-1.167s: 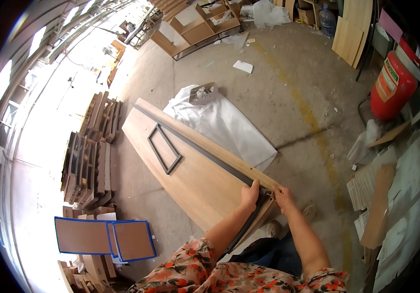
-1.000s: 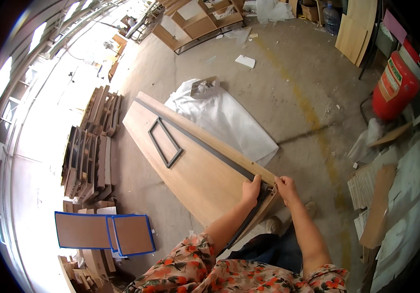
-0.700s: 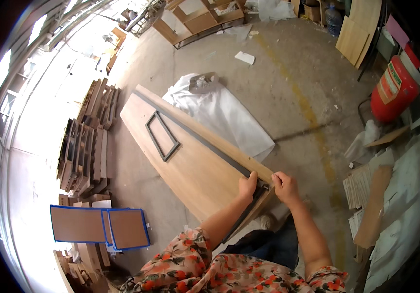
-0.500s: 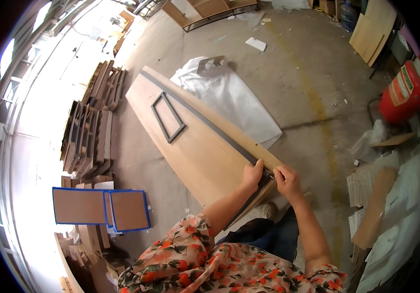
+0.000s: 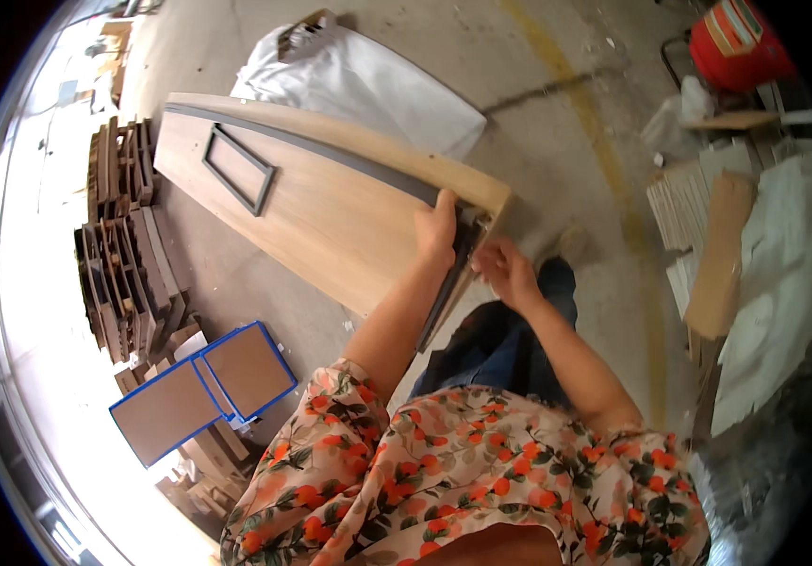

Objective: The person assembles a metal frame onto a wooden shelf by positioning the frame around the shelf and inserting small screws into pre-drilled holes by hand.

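Observation:
A long light-wood door panel lies slantwise in front of me, its near end by my legs. A dark grey strip runs along it, and a small grey rectangular frame sits on its face. My left hand grips the near end beside the strip, thumb up on top, the other fingers mostly hidden. Just off the end edge, next to the corner, my right hand hangs with its fingers loosely bent and apart, slightly blurred. I see nothing in it.
White sheeting lies beyond the panel. Stacked pallets and blue-edged brown boards are at left. A red drum-shaped container, a cardboard piece and pale sheets stand at right.
My right hand has come off the panel's corner and moved down toward me, fingers loosening. My left hand keeps its grip. The whole view has tilted and shifted downward.

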`<move>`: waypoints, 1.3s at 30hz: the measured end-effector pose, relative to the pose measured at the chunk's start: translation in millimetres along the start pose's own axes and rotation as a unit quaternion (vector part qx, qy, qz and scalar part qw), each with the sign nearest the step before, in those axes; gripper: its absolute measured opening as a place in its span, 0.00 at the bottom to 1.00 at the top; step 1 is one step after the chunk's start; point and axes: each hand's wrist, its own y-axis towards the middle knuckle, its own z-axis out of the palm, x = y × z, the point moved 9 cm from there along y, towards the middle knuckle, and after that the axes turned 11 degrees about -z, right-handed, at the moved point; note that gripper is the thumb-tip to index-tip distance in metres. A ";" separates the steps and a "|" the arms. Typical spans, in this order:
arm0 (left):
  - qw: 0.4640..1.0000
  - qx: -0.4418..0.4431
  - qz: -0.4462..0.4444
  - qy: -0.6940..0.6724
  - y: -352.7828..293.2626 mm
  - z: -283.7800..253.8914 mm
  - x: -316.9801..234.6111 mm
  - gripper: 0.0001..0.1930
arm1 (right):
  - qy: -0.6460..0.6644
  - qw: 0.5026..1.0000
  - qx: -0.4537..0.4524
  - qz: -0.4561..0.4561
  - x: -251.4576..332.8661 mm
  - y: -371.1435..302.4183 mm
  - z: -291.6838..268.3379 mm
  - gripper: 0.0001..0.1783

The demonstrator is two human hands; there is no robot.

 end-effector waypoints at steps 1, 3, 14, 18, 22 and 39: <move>1.000 0.009 -0.016 0.004 -6.2 8.2 -5.6 0.17 | 0.007 1.000 -0.012 -0.001 6.2 4.1 -3.6 0.07; 1.000 0.026 -0.007 0.004 -9.2 16.5 -5.6 0.16 | -0.236 0.968 0.058 -0.065 22.7 10.4 2.1 0.09; 1.000 0.010 -0.008 0.028 -12.3 12.1 -8.7 0.20 | -0.276 0.959 0.048 -0.045 29.7 15.1 2.6 0.06; 1.000 0.010 -0.007 0.027 -10.9 8.9 -9.5 0.20 | -0.281 0.950 -0.011 -0.137 60.7 35.0 1.4 0.05; 1.000 0.007 -0.008 0.026 -10.2 9.5 -7.2 0.19 | -0.195 0.955 0.029 -0.221 94.8 44.2 14.0 0.04; 1.000 0.014 -0.026 -0.004 -18.6 9.6 -8.9 0.14 | -0.522 0.693 -0.026 -0.496 106.1 -41.3 53.7 0.13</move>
